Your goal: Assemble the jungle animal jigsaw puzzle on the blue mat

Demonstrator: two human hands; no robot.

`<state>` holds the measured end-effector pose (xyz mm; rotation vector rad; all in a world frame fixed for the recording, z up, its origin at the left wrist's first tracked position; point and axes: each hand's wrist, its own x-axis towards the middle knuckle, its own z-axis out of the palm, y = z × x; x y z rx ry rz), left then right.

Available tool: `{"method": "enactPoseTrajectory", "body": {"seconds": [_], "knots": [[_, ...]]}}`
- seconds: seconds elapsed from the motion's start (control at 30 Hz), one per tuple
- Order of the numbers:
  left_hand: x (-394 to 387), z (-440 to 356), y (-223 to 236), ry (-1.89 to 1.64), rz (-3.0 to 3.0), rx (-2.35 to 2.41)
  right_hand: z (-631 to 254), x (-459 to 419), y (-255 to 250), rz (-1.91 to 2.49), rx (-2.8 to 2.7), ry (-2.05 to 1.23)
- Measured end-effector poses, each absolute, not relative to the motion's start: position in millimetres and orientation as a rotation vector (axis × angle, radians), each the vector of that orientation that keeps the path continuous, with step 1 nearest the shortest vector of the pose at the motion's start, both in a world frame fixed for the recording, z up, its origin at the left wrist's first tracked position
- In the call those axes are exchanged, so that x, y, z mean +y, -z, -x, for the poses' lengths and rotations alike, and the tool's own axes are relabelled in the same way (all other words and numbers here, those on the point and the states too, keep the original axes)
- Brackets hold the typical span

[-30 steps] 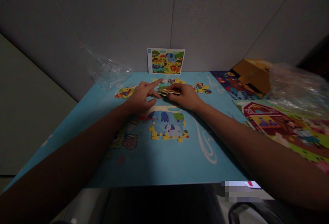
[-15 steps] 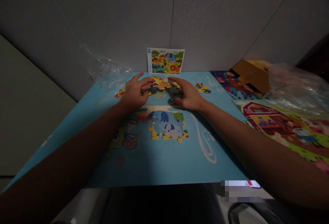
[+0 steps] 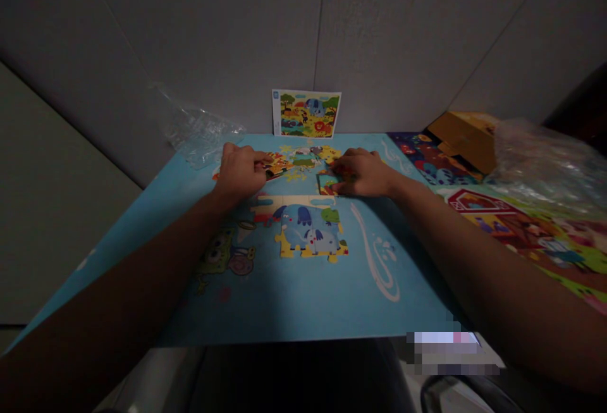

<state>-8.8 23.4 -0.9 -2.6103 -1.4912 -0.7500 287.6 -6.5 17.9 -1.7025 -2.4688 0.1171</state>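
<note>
Far up the blue table, my left hand [image 3: 241, 172] is closed, its fingertips on an orange giraffe-patterned puzzle piece [image 3: 279, 164]. My right hand [image 3: 364, 174] has its fingers closed on a puzzle piece [image 3: 327, 183] with teal and green on it, partly covered by the fingers. Between and behind the hands lie several loose puzzle pieces [image 3: 303, 159]. Nearer to me, a joined part of the puzzle [image 3: 310, 231] lies flat, showing two blue elephants, with knobs along its lower edge. The picture card [image 3: 307, 114] leans upright against the wall.
The blue table [image 3: 313, 305] has printed cartoon figures. Crumpled clear plastic [image 3: 203, 135] rests at its back left corner. To the right are an open cardboard box [image 3: 467, 138], more clear plastic [image 3: 545, 154] and a colourful farm-printed sheet [image 3: 531, 236]. The wall stands close behind.
Both hands have come down and apart: the left slightly left onto the giraffe piece, the right to the right, now with a teal piece. The loose pieces between them show more.
</note>
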Motion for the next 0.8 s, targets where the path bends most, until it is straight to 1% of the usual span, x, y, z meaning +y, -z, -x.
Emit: {"method": "enactPoseTrajectory", "body": {"seconds": [0.1, 0.2, 0.3, 0.4, 0.47, 0.57, 0.63, 0.7, 0.8], "knots": [[20.9, 3.5, 1.7, 0.865, 2.656, -1.341, -288.0, -1.4, -12.5, 1.633, -2.251, -0.363], [14.7, -2.8, 1.6, 0.900, 2.828, -1.088, -285.8, 2.4, -7.0, 1.476, -1.875, -0.591], [7.0, -6.7, 2.4, 0.865, 2.972, -0.925, -276.4, 1.8, -4.2, 1.287, -1.568, -0.805], [0.0, -9.4, 2.7, 0.778, 3.072, -0.863, -265.5, -1.8, -4.9, 1.172, -1.533, -0.937], [-2.5, -11.0, 1.7, 0.772, 3.064, -0.890, -264.3, -3.9, -8.1, 1.194, -1.617, -0.847], [-2.1, -12.6, -0.3, 0.815, 2.932, -1.090, -275.6, -6.0, -18.0, 1.432, -1.845, -0.428], [0.0, -13.2, -0.5, 0.755, 2.839, -1.302, -287.2, -7.7, -25.9, 1.659, -2.056, -0.180], [2.3, -13.6, 1.0, 0.599, 2.782, -1.503, -296.3, -9.4, -31.9, 1.812, -2.274, -0.105], [4.6, -13.6, 5.0, 0.440, 2.721, -1.645, -300.3, -10.8, -34.8, 1.891, -2.468, -0.116]]}}
